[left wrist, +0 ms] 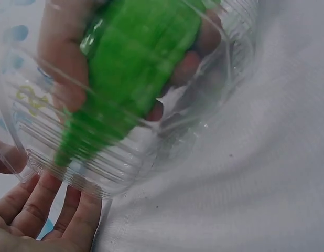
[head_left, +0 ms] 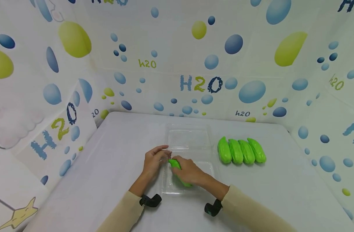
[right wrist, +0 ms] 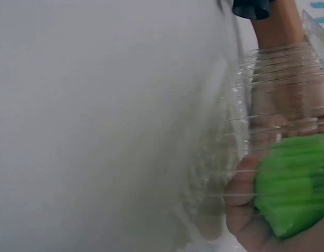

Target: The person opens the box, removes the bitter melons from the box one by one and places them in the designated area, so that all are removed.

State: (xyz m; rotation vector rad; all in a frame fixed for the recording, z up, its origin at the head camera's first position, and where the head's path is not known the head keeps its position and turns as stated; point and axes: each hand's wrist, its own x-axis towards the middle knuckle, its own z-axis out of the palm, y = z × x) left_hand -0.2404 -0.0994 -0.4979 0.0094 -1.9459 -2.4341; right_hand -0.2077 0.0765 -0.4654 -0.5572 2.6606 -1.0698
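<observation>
A clear plastic container [head_left: 168, 187] lies in front of me with its lid [head_left: 188, 138] folded back. My right hand [head_left: 191, 170] grips a plump, bright green tapered piece [head_left: 175, 163] inside the container's base. That green piece [left wrist: 141, 58] points its narrow end toward the container's ribbed wall in the left wrist view. At the upper left corner of the base, my left hand [head_left: 152, 161] holds the rim, thumb on one side and fingers on the other. Through the clear wall in the right wrist view, my right fingers curl round the green piece [right wrist: 293, 184].
Several similar green pieces [head_left: 242, 151] lie side by side in a row to the right of the container. A white cloth covers the table [head_left: 119, 145]. A printed curtain [head_left: 171, 64] hangs behind it and along the sides.
</observation>
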